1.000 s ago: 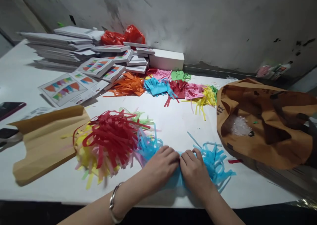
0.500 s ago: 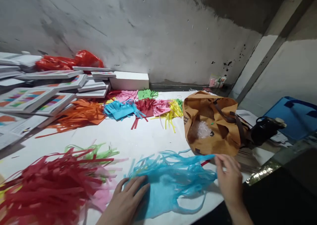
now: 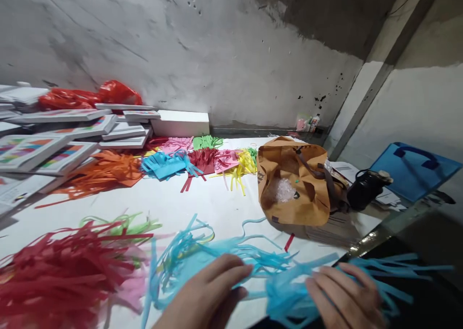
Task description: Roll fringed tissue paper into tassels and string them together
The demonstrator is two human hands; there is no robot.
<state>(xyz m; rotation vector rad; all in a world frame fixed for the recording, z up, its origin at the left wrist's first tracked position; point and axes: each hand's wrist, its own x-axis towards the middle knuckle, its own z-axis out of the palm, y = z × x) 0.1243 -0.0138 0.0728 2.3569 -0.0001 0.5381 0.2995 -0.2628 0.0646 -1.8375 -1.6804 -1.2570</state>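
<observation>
Blue fringed tissue paper (image 3: 188, 266) lies in loose strips at the table's front, partly hidden by my left hand (image 3: 208, 290). My left hand curls over its near edge, with fingers close together and a strip running from the fingertips. At the right front corner, my right hand (image 3: 347, 295) is closed around a separate bunch of blue fringed paper (image 3: 289, 290). Its strips fan out to the right past the table edge. A short red strip (image 3: 289, 242) lies on the table just beyond this bunch.
At left front lies a red fringed pile (image 3: 65, 276) over pink and green pieces. Behind are smaller bundles, including orange (image 3: 112, 170) and blue (image 3: 166, 164). Boxed packs (image 3: 32, 150) are stacked at left. A brown bag (image 3: 267, 208) stands open at right, near a black bottle (image 3: 363, 191).
A blue bunch has been drawn apart toward the right front corner in my right hand. My left hand has moved right and curled its fingers. The view has shifted slightly right.
</observation>
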